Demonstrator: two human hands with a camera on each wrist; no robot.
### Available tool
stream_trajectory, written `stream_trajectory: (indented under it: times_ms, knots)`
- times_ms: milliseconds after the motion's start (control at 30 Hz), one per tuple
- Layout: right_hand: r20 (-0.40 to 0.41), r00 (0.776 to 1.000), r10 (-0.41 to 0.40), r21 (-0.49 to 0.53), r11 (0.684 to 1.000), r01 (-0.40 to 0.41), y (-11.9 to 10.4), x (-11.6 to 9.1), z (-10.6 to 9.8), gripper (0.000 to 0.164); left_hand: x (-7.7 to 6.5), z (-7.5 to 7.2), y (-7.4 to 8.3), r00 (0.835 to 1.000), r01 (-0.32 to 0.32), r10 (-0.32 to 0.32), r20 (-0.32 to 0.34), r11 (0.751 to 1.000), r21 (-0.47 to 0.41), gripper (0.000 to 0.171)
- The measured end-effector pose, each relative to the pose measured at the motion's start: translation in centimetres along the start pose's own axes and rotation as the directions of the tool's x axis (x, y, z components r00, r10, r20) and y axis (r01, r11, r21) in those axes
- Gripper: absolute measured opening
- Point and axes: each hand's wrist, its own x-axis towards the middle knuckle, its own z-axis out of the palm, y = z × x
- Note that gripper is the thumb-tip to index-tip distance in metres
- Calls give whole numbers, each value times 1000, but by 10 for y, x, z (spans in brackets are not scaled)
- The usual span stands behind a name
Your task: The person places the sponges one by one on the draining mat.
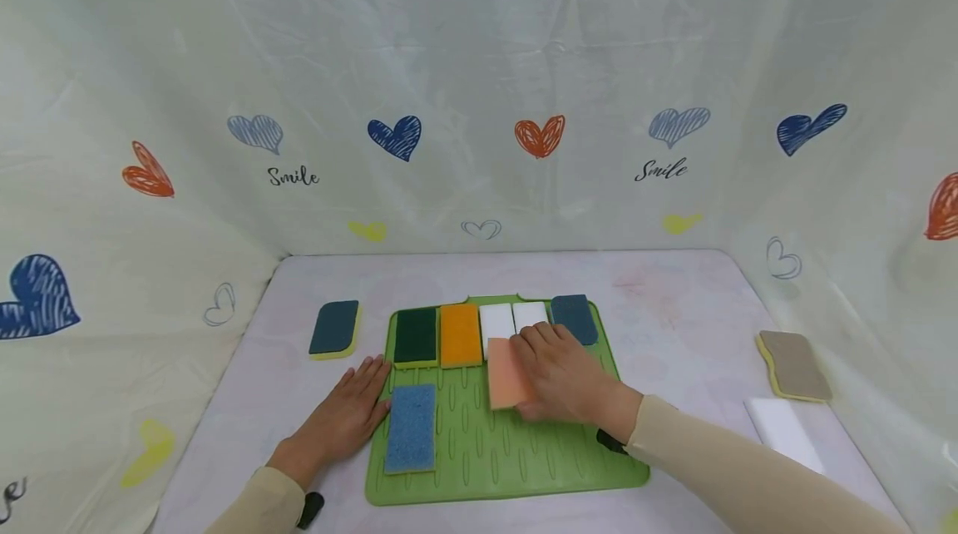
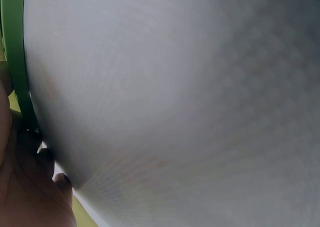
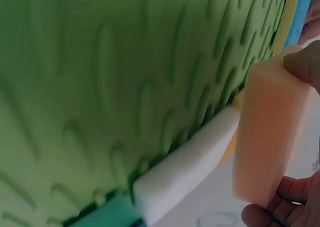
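My right hand [image 1: 561, 372] grips a peach-coloured sponge [image 1: 505, 382] between thumb and fingers over the ribbed green mat [image 1: 516, 463]. In the right wrist view the peach sponge [image 3: 270, 132] is held by its two ends, raised off the ribs. Two white sponges [image 1: 496, 318] lie just beyond it in the mat's back row. With fingers outstretched, my left hand [image 1: 344, 409] rests at the mat's left edge, its thumb close to a blue sponge [image 1: 410, 430]. Only part of the left hand [image 2: 35, 187] shows in the left wrist view, beside the green rim.
The back row also has a dark green sponge [image 1: 416, 334], an orange sponge [image 1: 460, 334] and a slate-blue sponge [image 1: 575, 319]. Off the mat, another slate-blue sponge [image 1: 334, 328] lies left; a taupe sponge [image 1: 795, 366] and white block [image 1: 786, 434] lie right. A heart-printed curtain [image 1: 464, 193] surrounds the table.
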Motion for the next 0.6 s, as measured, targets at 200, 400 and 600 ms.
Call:
stream_trajectory:
  times_ms: [200,400,600]
  knots:
    - [38,999,-36,26,999,35,-29,7,6,89,0,0,-1,1000,-6,6,-11,1000,-5,65]
    - [68,995,-70,65,996,66,-50,12,12,92,0,0,-2,1000,-10,10,-20,1000,-5,65]
    - [52,995,-85,68,994,81,-64,15,16,87,0,1,-1,1000,-15,15,-17,1000,-6,64]
